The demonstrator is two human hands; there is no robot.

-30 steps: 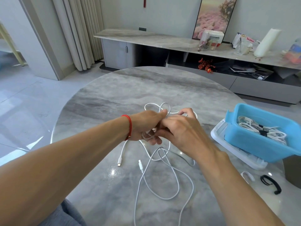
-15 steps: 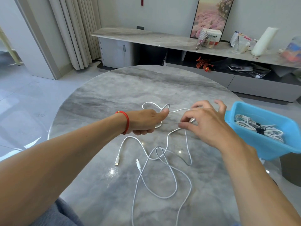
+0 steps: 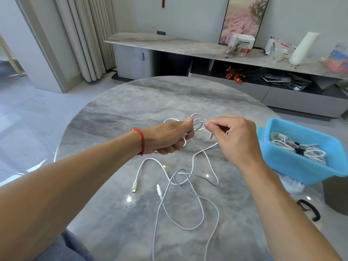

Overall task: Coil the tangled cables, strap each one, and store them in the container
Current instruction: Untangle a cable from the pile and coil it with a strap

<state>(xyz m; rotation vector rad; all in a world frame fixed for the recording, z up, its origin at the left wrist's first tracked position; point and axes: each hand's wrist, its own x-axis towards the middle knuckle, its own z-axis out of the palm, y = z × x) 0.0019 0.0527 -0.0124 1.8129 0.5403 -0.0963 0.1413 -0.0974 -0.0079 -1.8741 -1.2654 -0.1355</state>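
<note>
1. The left hand (image 3: 169, 137) is just left of the small coil (image 3: 195, 123). Its fingers are curled round the white loops, and its thumb presses on top of them. A red band (image 3: 142, 141) sits on that wrist.
2. The small coil is held up above the counter (image 3: 131, 102), between the two hands. The loops stick out past the left thumb, away from the person.
3. The right hand (image 3: 237, 140) is just right of the coil. Its thumb and first finger pinch one strand of the white cable (image 3: 202, 208) right next to the loops. The other fingers are bent.
4. From the coil, the loose cable hangs down and runs back toward the person. It lies in crossed bends on the counter, and two plug ends lie below the left hand.
5. I think the next wrap goes from the right hand over to the left, because the right hand is nearer the loose part.
6. The blue container (image 3: 293, 166) is to the right of the coil, beside the right hand. It holds cables that are already tied.
7. A black strap (image 3: 308, 209) lies below the container.
</note>
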